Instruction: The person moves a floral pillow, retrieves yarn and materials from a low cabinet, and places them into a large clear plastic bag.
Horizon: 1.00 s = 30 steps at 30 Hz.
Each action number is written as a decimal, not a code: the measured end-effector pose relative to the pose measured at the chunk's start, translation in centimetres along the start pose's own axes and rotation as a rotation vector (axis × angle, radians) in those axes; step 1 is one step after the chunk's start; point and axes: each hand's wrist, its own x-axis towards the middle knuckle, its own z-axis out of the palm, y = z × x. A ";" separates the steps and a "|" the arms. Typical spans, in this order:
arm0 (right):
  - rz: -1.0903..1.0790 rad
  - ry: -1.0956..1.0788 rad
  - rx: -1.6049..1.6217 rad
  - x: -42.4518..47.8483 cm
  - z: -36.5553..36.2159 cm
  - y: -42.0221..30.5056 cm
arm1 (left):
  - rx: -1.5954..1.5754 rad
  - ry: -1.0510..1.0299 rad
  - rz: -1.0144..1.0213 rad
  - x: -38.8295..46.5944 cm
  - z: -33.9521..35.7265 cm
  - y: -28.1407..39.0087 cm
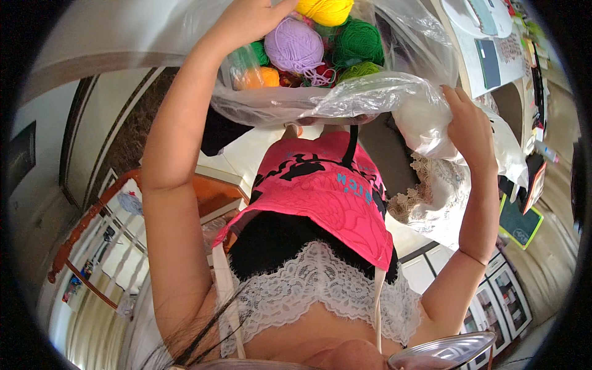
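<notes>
A large clear plastic bag (319, 102) stands wide open before me with several balls of yarn inside. My left hand (259, 17) reaches over the bag, its thumb beside a yellow yarn ball (327, 10); the other fingers are cut off by the top of the view. Just below that hand lies a lavender yarn ball (294, 45) with loose looped strands. To its right are a dark green ball (358, 44) and a lime green ball (360, 70). An orange ball (269, 77) sits at the lower left. My right hand (469, 127) grips the bag's bunched plastic.
A white table (506, 67) with a dark flat item (487, 64) is at upper right. Lace-edged white cloth (439, 203) hangs over dark furniture below my right hand. A wooden railing (83, 226) stands at left. My pink apron (319, 185) hangs in front of me.
</notes>
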 end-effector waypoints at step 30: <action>-0.260 -0.070 0.218 -1.5 0.3 3.1 | 0.733 -0.833 0.020 -16.2 3.0 -2.6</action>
